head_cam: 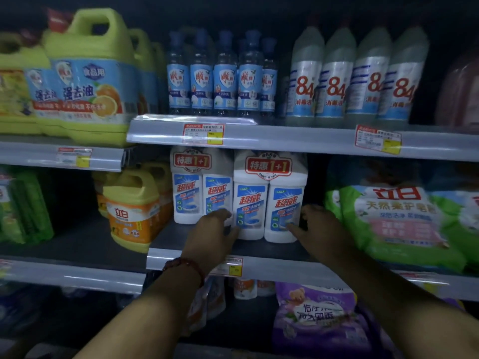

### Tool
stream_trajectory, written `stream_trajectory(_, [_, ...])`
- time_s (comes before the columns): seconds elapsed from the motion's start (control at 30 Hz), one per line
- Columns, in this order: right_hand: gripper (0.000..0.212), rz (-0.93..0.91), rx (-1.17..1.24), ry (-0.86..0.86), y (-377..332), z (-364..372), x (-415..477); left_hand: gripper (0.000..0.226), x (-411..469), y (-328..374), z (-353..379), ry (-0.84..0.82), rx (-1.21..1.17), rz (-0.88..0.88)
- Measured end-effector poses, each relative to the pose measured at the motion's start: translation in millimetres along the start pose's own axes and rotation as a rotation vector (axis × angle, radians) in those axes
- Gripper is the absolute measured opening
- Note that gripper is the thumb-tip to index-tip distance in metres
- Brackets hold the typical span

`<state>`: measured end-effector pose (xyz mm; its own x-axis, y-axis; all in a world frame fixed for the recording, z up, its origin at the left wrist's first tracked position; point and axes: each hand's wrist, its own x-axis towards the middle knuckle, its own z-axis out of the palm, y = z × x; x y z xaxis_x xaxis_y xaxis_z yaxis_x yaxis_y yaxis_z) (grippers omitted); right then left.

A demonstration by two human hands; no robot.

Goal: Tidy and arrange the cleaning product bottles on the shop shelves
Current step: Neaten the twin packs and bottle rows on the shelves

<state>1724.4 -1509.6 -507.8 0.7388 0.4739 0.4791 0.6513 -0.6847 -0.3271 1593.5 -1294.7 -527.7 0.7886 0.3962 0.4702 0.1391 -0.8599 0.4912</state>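
A white twin-pack of cleaner bottles (269, 200) with a red "1+1" label stands at the front of the middle shelf (197, 257). My left hand (211, 234) grips its lower left side, thumb on the front. My right hand (320, 229) grips its lower right side, thumb on the front and fingers reaching behind. A second white twin-pack (199, 185) stands just behind and to the left. Small blue-label bottles (220, 76) and grey "84" disinfectant bottles (355, 76) line the upper shelf.
Yellow-green detergent jugs (88, 79) stand at upper left, an orange-label jug (132, 213) left of the twin-packs, a green soap-powder bag (404, 224) close on the right. Purple refill bag (321, 320) lies on the shelf below. Price-tag rails (285, 138) edge each shelf.
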Motion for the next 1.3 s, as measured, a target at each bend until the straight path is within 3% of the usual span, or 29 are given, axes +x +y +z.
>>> stream_trajectory(0.1, [0.041, -0.224, -0.146, 0.031, -19, -37, -7, 0.046, -6, 19, -33, 0.047, 0.185, 0.167])
stream_trajectory(0.27, [0.05, -0.536, 0.045, 0.086, -62, -98, -10, 0.055, -8, 55, -90, 0.126, 0.245, 0.31])
stream_trajectory(0.4, [0.048, -0.608, 0.061, 0.215, -94, -137, 2, 0.049, 0, 70, -131, 0.221, 0.25, 0.401])
stream_trajectory(0.57, [0.05, -0.543, 0.147, 0.217, -117, -159, 38, 0.036, 30, 76, -171, 0.377, 0.231, 0.349])
stream_trajectory(0.8, [0.031, -0.372, 0.279, 0.237, -130, -149, 111, 0.033, 99, 65, -196, 0.42, 0.092, 0.111])
stream_trajectory(1.0, [0.041, -0.123, 0.487, 0.357, -147, -135, 160, 0.038, 161, 37, -198, 0.51, -0.036, -0.184])
stream_trajectory(1.1, [0.046, -0.082, 0.505, 0.296, -147, -125, 162, 0.04, 153, 39, -192, 0.57, -0.134, -0.188])
stream_trajectory(1.2, [0.042, -0.086, 0.477, 0.201, -151, -125, 161, 0.049, 158, 33, -194, 0.525, -0.146, -0.221])
stream_trajectory(1.3, [0.045, -0.087, 0.435, 0.215, -153, -124, 159, 0.052, 159, 26, -196, 0.458, -0.129, -0.206])
